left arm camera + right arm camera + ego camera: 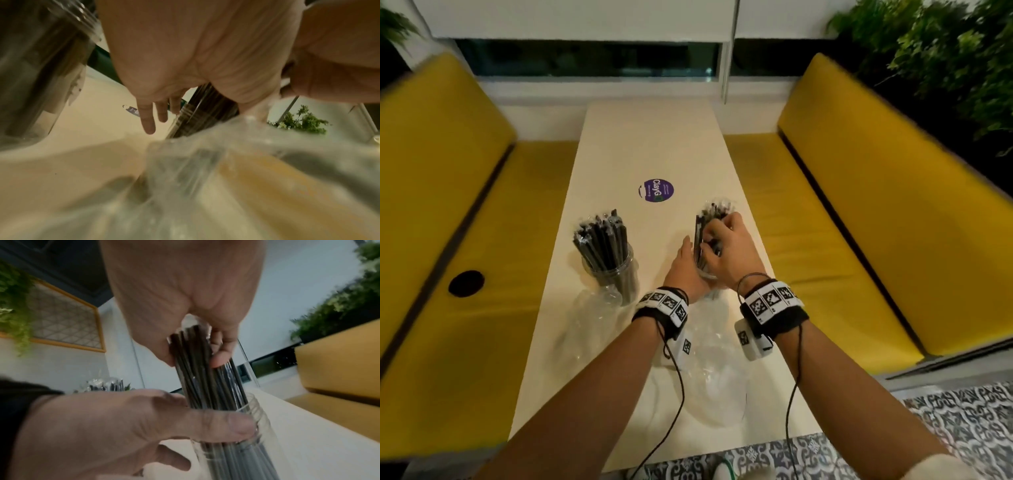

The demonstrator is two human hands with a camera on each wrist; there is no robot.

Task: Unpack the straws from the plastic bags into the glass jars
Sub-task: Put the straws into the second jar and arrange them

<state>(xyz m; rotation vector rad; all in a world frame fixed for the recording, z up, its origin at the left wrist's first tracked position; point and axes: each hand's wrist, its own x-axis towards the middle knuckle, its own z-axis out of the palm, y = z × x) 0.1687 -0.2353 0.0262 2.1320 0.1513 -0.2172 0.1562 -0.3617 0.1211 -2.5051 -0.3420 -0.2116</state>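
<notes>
On the right of the white table (654, 144), my right hand (722, 245) grips a bundle of black straws (714, 212) near their tops, with their lower ends inside a glass jar (707, 274). In the right wrist view its fingers (220, 358) and thumb wrap the bundle (195, 373) above the jar's rim (255, 408). My left hand (685, 269) holds this jar at the neck, its thumb (232, 423) across the glass. A second jar (619, 277) on the left stands full of wrapped black straws (602, 240).
Two crumpled clear plastic bags lie on the near table, one (595, 308) by the left jar and another (722, 383) between my forearms. A purple round sticker (656, 191) marks the table's middle. Yellow benches (859, 212) flank both long sides.
</notes>
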